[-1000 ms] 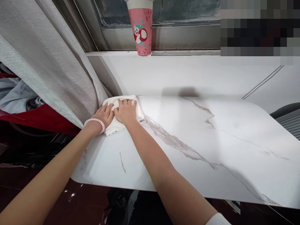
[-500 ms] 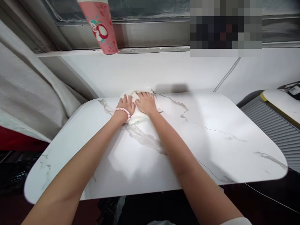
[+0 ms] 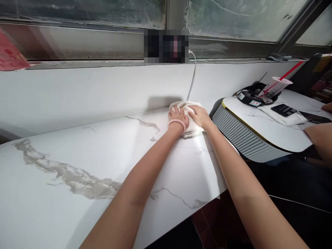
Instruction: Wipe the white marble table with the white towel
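A white cloth (image 3: 192, 130) lies bunched on the white marble-patterned tabletop (image 3: 98, 152), near its far right end by the wall. My left hand (image 3: 178, 117), with a pink coiled band at the wrist, presses down on the cloth's left part, fingers spread. On its right part rests my right hand (image 3: 199, 116), fingers stretched out and apart. Both palms face down, and the cloth's underside is hidden.
Right of the tabletop stands a second table (image 3: 249, 114) with ribbed sides, holding a cup (image 3: 276, 88) with a red straw, a black strap-like device and a phone (image 3: 284, 110). Another person's arm (image 3: 320, 138) shows at the right edge. A cable (image 3: 193, 77) hangs down the wall.
Both hands and the cloth have moved right along the tabletop's far edge, from left of its middle to its right end. The view has turned right, bringing the second table further in.
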Available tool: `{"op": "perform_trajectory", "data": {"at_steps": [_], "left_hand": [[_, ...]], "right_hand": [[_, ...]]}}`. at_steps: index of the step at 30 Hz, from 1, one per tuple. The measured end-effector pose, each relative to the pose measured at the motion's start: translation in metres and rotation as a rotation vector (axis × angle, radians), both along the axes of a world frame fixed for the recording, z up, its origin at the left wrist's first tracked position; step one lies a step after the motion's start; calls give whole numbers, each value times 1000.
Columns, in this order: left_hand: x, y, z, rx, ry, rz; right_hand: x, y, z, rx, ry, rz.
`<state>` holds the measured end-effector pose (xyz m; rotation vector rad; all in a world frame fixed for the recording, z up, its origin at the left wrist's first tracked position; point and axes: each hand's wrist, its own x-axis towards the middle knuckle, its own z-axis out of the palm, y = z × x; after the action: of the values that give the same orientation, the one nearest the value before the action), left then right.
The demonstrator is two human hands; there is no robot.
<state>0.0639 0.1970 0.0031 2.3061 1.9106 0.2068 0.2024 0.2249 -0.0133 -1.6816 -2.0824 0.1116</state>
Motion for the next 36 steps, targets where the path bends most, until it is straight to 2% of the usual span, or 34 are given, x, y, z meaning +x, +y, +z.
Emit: {"op": "perform_trajectory", "data": {"at_steps": [3, 7, 12, 15, 18, 22, 28, 31, 36], "left_hand": [[14, 12, -1, -12, -24, -39], [10, 21, -3, -9, -57, -56], [5, 18, -4, -8, -43, -52], [-3, 13, -3, 1, -17, -33], [-26, 8, -2, 8, 14, -19], [-83, -5, 0, 45, 36, 6], [-202, -39, 9, 41, 101, 103], [-271, -65, 17, 19, 206, 268], [-387, -126, 24, -21, 314, 657]], "right_hand": [[14, 3, -1, -13, -1, -83], [6, 8, 0, -12, -49, -156], [-4, 7, 1, 16, -100, -172], [-16, 3, 1, 32, -102, -152], [-43, -3, 2, 24, -119, -129], [-102, -16, 2, 7, -153, -113], [-225, -49, 1, 27, -111, -60], [-302, -74, 2, 41, -76, 91], [-438, -122, 5, 40, 55, 360]]}}
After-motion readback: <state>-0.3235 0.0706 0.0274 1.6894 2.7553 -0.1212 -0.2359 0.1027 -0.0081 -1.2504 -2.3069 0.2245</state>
